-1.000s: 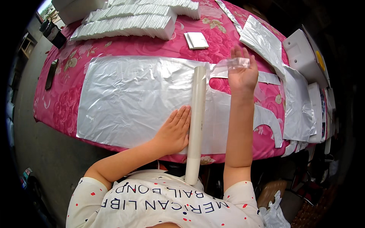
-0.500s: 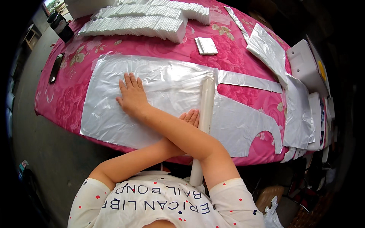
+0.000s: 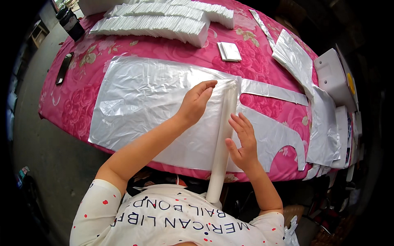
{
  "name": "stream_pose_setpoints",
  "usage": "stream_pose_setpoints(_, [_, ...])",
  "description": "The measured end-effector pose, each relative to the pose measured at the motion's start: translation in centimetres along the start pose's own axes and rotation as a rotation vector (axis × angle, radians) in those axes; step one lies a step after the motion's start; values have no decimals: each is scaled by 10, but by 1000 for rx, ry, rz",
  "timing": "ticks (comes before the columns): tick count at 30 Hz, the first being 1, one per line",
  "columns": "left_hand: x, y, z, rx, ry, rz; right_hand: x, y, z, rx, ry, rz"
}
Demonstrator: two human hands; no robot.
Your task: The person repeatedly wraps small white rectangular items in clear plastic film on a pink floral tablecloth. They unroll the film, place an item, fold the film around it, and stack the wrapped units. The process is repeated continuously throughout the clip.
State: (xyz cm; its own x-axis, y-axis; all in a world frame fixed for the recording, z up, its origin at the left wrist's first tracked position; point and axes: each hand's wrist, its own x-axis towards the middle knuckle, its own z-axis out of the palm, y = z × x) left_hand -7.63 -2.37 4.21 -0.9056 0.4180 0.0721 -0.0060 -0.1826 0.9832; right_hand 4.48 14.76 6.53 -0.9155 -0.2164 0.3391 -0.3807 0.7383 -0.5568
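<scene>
A thin white plastic apron point(image 3: 135, 94) lies spread across the table, its narrow straps and curved cut-outs at the right. Across its middle rests a long whitish tube point(image 3: 222, 147), its near end sticking out past the table edge toward me. My left hand point(image 3: 194, 103) is above the sheet, left of the tube's far part, fingers stretched out and holding nothing. To the right of the tube, my right hand point(image 3: 243, 142) is raised with fingers extended and thumb apart, also holding nothing. Its fingertips are close to the tube; contact cannot be told.
A pink floral cloth point(image 3: 78, 104) covers the table. Long rows of folded white packets point(image 3: 152, 28) stand at the back, with a small folded stack point(image 3: 229, 51) nearer. More plastic sheeting point(image 3: 322, 127) and a white box point(image 3: 332, 76) are right; a phone point(image 3: 64, 68) and dark bottle point(image 3: 70, 24) left.
My crossed arms have come apart. My right hand has lifted off the sheet's left part and moved right of the tube; my left hand has moved farther away from me, left of it.
</scene>
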Motion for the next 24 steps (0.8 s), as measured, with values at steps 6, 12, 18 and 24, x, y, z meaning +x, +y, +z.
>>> stream_pose_setpoints(6, [46,-7,32,-803,148,-536,-24,11,2,108,-101,46])
stream_pose_setpoints(12, [38,-5,30,-538,325,-407,-15,18,0,36,-207,-16])
stream_pose_setpoints(18, [-12,31,-54,-240,280,53,29,-16,50,-149,-232,-255])
stream_pose_setpoints(24, [-106,64,-173,4,470,118,81,-132,101,640,-838,-481])
